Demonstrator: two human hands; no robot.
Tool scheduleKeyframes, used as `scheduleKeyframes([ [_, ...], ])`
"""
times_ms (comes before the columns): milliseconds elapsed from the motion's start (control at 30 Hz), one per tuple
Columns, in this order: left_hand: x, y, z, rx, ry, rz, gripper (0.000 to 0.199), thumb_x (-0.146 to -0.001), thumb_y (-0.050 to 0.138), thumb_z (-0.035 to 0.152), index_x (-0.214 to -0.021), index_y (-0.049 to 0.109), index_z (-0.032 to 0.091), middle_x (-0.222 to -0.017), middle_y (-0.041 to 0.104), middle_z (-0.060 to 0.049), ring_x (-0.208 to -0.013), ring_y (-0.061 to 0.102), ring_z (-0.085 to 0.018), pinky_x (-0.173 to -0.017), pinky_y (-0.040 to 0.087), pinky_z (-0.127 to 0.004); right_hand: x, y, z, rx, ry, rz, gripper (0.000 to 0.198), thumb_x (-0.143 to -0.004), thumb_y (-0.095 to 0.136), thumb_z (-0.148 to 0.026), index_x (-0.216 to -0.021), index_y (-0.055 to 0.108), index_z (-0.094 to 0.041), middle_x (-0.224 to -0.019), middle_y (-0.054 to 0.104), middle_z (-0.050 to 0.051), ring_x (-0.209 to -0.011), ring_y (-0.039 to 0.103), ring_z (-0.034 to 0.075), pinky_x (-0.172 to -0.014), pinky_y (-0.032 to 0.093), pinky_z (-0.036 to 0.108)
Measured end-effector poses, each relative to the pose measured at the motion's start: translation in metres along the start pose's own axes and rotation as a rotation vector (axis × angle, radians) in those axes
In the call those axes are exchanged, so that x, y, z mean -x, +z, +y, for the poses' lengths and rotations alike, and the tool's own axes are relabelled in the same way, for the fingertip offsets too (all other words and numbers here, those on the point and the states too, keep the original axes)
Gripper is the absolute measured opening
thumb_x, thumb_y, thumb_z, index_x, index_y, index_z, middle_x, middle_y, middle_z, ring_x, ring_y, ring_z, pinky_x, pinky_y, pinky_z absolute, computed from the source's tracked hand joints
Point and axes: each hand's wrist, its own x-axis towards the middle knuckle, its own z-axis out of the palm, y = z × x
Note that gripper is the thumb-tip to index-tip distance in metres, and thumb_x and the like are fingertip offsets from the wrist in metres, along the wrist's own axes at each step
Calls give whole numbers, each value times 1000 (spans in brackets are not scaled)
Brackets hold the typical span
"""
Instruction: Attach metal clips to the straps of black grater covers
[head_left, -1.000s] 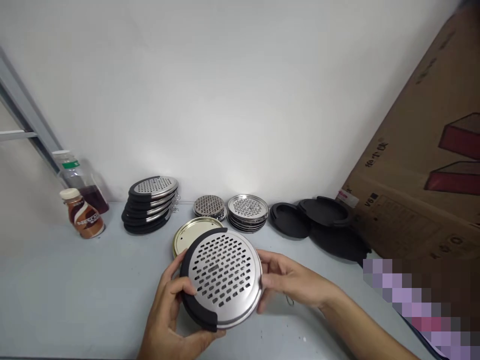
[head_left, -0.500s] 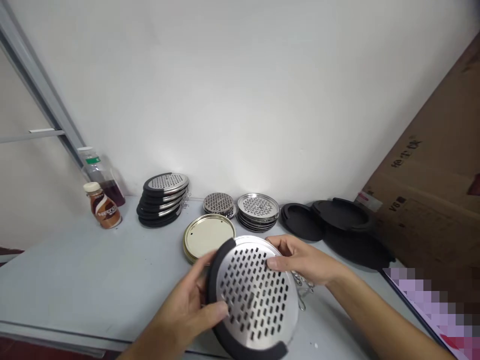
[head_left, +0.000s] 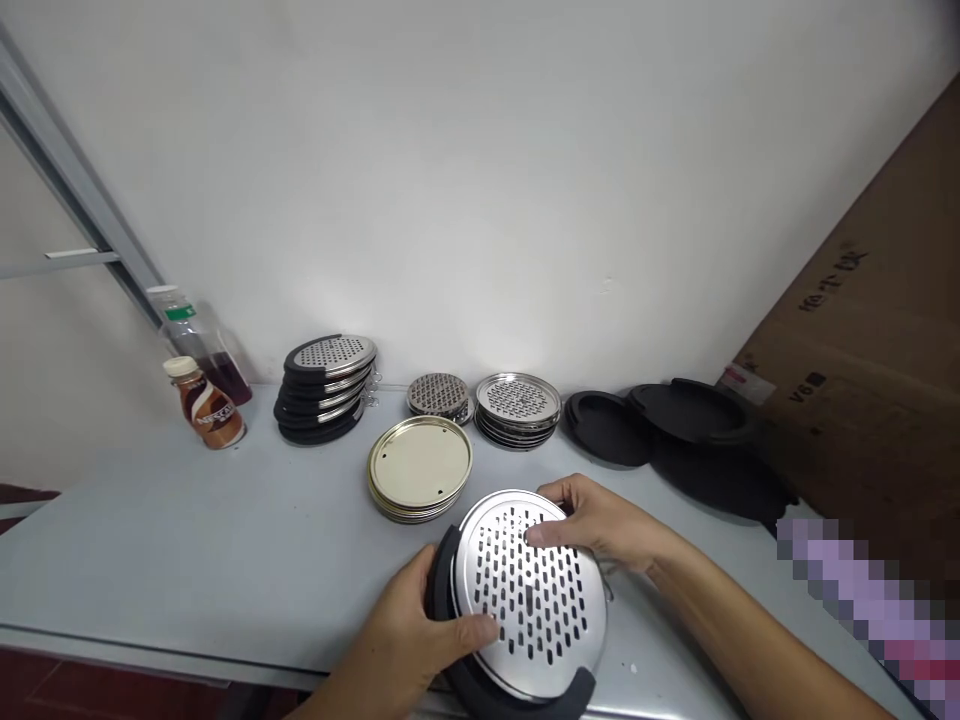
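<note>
Both of my hands hold a round metal grater plate (head_left: pixel 517 590) with rows of slotted holes, tilted toward me near the table's front edge. A black curved rim (head_left: pixel 551 708) goes around its left and lower edge; at the left the metal edge sits over the rim. My left hand (head_left: pixel 409 635) grips the rim side, its thumb lying on the metal. My right hand (head_left: pixel 600 520) pinches the upper right edge, thumb on the slotted face and fingers behind. Close behind is a stack of gold-coloured round lids (head_left: pixel 421 462).
At the back stand a stack of black-rimmed plates (head_left: pixel 322 390), small perforated discs (head_left: pixel 439 396), larger metal plates (head_left: pixel 517 405) and black round bases (head_left: pixel 686 415). Two bottles (head_left: pixel 206 405) stand left; a cardboard box (head_left: pixel 862 400) is at right.
The grater plate has moved slightly down and right in view. Its metal edge now shows over the black rim at the left. Both hands keep their hold.
</note>
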Motion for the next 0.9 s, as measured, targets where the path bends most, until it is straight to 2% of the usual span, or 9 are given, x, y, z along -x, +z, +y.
scheduleKeyframes([
  [133,-1,-12,3,-177,33,77,57,-75,78,33,-125,58,15,-87,73,-6,-76,67,-21,-74,55,-33,4,-16,-6,-104,-74,134,31,-73,81,-32,-95,76,-11,-86,77,11,-79,73,22,-74,58,32],
  [200,-1,-18,5,-224,28,94,55,-78,75,34,-125,58,14,-83,73,-6,-74,66,-22,-73,55,-34,6,-22,-10,-165,-96,208,30,-76,79,-34,-94,76,-10,-83,77,11,-74,73,20,-72,57,30],
  [367,1,-21,9,-238,23,104,59,-76,72,29,-131,56,17,-100,74,-9,-94,68,-28,-88,54,-41,8,-37,-17,-381,-187,419,28,-79,78,-36,-92,76,-11,-83,77,11,-68,71,17,-67,57,26],
  [467,0,-19,10,-304,59,93,55,-80,70,33,-132,56,19,-121,68,-10,-114,62,-29,-102,48,-41,4,-46,-16,-497,-308,525,23,-80,76,-27,-101,74,-18,-88,77,4,-68,69,13,-61,55,20],
  [533,-1,-18,11,-361,61,70,50,-84,67,38,-130,56,21,-126,65,-9,-119,60,-28,-104,46,-39,0,-47,-14,-583,-362,570,20,-83,71,-21,-104,72,-20,-91,76,2,-71,69,13,-61,56,20],
  [633,1,-21,15,-391,21,39,53,-88,62,44,-135,51,21,-123,66,-9,-111,64,-25,-97,51,-36,-5,-40,-13,-732,-271,637,11,-90,60,-17,-92,70,-16,-77,74,4,-63,69,15,-57,58,23],
  [733,9,-31,28,-492,-96,56,67,-87,59,47,-146,38,22,-109,69,-9,-77,71,-21,-70,58,-32,-7,-29,-16,-793,-156,618,16,-93,53,-18,-85,66,-15,-61,67,3,-49,62,13,-44,53,21],
  [800,15,-38,46,-670,-94,162,67,-84,61,48,-143,44,22,-100,70,-7,-64,68,-19,-63,57,-31,-9,-23,-21,-772,-172,545,16,-94,52,-21,-87,65,-15,-57,64,2,-44,58,12,-39,49,20],
  [900,11,-37,78,-781,63,262,56,-82,64,49,-132,57,25,-105,71,-7,-85,70,-23,-77,57,-33,-21,-14,-33,-733,-254,475,16,-93,55,-28,-89,64,-15,-53,60,-1,-41,55,11,-39,48,21],
])
